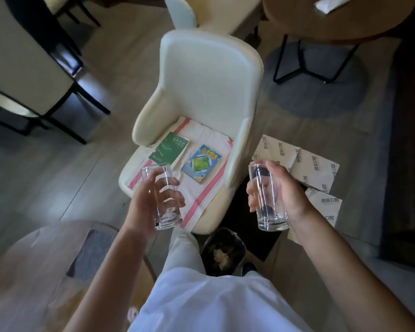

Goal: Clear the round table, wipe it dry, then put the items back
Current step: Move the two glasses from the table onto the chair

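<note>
My left hand (151, 200) grips a clear empty glass (162, 212) upright above the front edge of a white chair (211, 75). A second clear glass (268, 212) is held upright in my right hand (288, 192), to the right of the chair over the floor. On the chair seat lies a white cloth with pink stripes (206, 188), and on it rest a green book (169, 149) and a blue book (201, 165). The round table (34, 259) shows blurred at the lower left with a grey cloth (91, 255) on it.
A dark bin (223, 250) with crumpled paper stands by my legs. Printed paper sheets (307, 164) lie on the floor at right. Another round wooden table (340, 17) stands at top right, dark-framed chairs (34, 68) at left.
</note>
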The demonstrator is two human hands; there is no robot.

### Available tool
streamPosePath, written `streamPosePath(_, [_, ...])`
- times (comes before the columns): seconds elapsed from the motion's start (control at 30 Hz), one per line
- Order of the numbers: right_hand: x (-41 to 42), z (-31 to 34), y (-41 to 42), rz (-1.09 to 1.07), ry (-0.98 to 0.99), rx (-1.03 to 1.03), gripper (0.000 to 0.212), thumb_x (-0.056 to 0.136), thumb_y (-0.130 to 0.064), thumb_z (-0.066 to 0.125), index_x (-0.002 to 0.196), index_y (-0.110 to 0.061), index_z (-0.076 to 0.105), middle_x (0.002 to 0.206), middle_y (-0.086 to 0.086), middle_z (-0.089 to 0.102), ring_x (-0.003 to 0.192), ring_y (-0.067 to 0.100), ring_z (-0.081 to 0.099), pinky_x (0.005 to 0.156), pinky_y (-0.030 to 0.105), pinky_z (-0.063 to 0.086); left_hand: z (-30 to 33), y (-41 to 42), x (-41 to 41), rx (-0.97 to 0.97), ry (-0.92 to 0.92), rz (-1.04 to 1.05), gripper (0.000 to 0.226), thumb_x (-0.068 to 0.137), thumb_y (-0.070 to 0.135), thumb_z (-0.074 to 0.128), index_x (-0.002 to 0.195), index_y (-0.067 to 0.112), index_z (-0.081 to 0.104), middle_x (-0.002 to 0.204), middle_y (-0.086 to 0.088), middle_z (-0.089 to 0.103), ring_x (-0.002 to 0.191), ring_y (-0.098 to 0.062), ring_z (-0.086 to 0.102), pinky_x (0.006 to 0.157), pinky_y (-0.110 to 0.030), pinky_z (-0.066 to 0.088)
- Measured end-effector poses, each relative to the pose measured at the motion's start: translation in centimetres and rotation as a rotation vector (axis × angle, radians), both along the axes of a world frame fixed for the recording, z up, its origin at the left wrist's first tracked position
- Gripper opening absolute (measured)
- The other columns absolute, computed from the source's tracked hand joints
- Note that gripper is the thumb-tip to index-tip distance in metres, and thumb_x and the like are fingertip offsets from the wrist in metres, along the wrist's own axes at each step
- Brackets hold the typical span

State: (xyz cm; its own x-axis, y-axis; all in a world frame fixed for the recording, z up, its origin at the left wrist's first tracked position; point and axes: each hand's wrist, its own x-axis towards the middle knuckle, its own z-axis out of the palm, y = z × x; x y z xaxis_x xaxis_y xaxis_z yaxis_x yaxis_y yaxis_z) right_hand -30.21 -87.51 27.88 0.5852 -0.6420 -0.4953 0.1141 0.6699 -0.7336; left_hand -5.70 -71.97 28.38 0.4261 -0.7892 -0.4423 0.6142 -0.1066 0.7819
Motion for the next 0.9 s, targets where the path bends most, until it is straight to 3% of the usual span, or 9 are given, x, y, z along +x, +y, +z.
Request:
streamPosePath(0.13, [5.8,-1.6,-2.9,-0.091,0.087,-0.038,0.053,0.088,-0.048,0.059,0.123,-0.009,0.059,0.077,0.021,0.063,0.053,0.032,0.061,0.054,0.038,0.054,-3.0,-4.3,7.2,0.097,-0.057,-0.044,0.025,0.099,0.038,0.052,0.109,0.018,0.062,0.088,-0.008,0.068,0.071,-0.024,0.07,0.067,-0.037,0.061])
streamPosePath(0.27, [13.5,-3.1,-5.8,-0.164,0.232,-0.026,0.039,0.087,-0.043,0.07,0.104,-0.009,0.062,0.082,0.02,0.068,0.057,0.03,0.064,0.061,0.039,0.056,-5.9,-9.1,15.5,0.198,-0.267,-0.047,0.031,0.094,0.036,0.066,0.115,0.015,0.06,0.09,-0.011,0.072,0.08,-0.022,0.072,0.081,-0.04,0.057])
streamPosePath(0.33, [15.4,-3.3,-6.7,-0.141,0.277,-0.08,0.033,0.086,-0.039,0.07,0.104,-0.013,0.062,0.086,0.019,0.069,0.063,0.03,0.066,0.061,0.038,0.057,-7.1,-10.5,17.2,0.203,-0.319,-0.042,0.031,0.096,0.032,0.069,0.118,0.013,0.059,0.096,-0.016,0.069,0.082,-0.024,0.072,0.082,-0.041,0.056])
streamPosePath(0.47, [22.7,-8.1,-10.7,-0.09,0.424,-0.179,0.03,0.091,-0.025,0.074,0.112,-0.011,0.058,0.094,0.006,0.074,0.078,0.02,0.073,0.07,0.033,0.06,-12.4,-14.7,24.9,0.294,-0.337,-0.104,0.059,0.077,0.046,0.08,0.12,0.013,0.057,0.102,-0.011,0.071,0.088,-0.032,0.073,0.079,-0.041,0.056])
streamPosePath(0.57, [26.1,-12.6,-13.1,-0.09,0.509,-0.188,0.022,0.094,-0.012,0.073,0.11,-0.012,0.058,0.097,-0.002,0.077,0.084,0.01,0.073,0.081,0.031,0.058,-16.4,-17.0,28.3,0.317,-0.393,-0.123,0.059,0.072,0.034,0.085,0.118,0.018,0.052,0.105,-0.005,0.074,0.101,-0.03,0.072,0.088,-0.044,0.058])
streamPosePath(0.67, [28.4,-16.8,-15.0,-0.081,0.607,-0.236,0.038,0.083,-0.024,0.086,0.112,-0.015,0.063,0.121,0.013,0.073,0.095,0.012,0.07,0.083,0.027,0.056,-20.3,-19.0,30.2,0.352,-0.481,-0.156,0.064,0.073,0.022,0.089,0.122,0.02,0.048,0.117,-0.01,0.071,0.109,-0.02,0.072,0.09,-0.034,0.057])
streamPosePath(0.73, [29.3,-18.7,-15.9,-0.058,0.679,-0.28,0.047,0.077,-0.03,0.091,0.115,-0.021,0.065,0.115,0.001,0.074,0.102,0.008,0.071,0.087,0.026,0.056,-22.1,-20.1,30.9,0.369,-0.548,-0.183,0.067,0.076,0.016,0.088,0.127,0.02,0.044,0.121,-0.006,0.069,0.111,-0.017,0.07,0.09,-0.032,0.057])
streamPosePath(0.8, [30.9,-23.0,-17.2,-0.005,0.761,-0.318,0.054,0.073,-0.038,0.092,0.118,-0.029,0.064,0.109,-0.011,0.072,0.106,0.008,0.071,0.097,0.032,0.056,-26.0,-21.7,32.5,0.416,-0.629,-0.235,0.067,0.076,0.024,0.086,0.127,0.026,0.043,0.126,0.0,0.067,0.116,-0.015,0.066,0.097,-0.038,0.056])
streamPosePath(0.9, [32.3,-27.6,-18.1,0.004,0.865,-0.366,0.064,0.062,-0.054,0.087,0.117,-0.044,0.057,0.115,-0.012,0.07,0.101,0.007,0.072,0.096,0.033,0.056,-30.1,-23.4,34.1,0.437,-0.815,-0.294,0.066,0.074,0.039,0.083,0.128,0.019,0.049,0.129,-0.003,0.061,0.121,-0.016,0.06,0.104,-0.044,0.051])
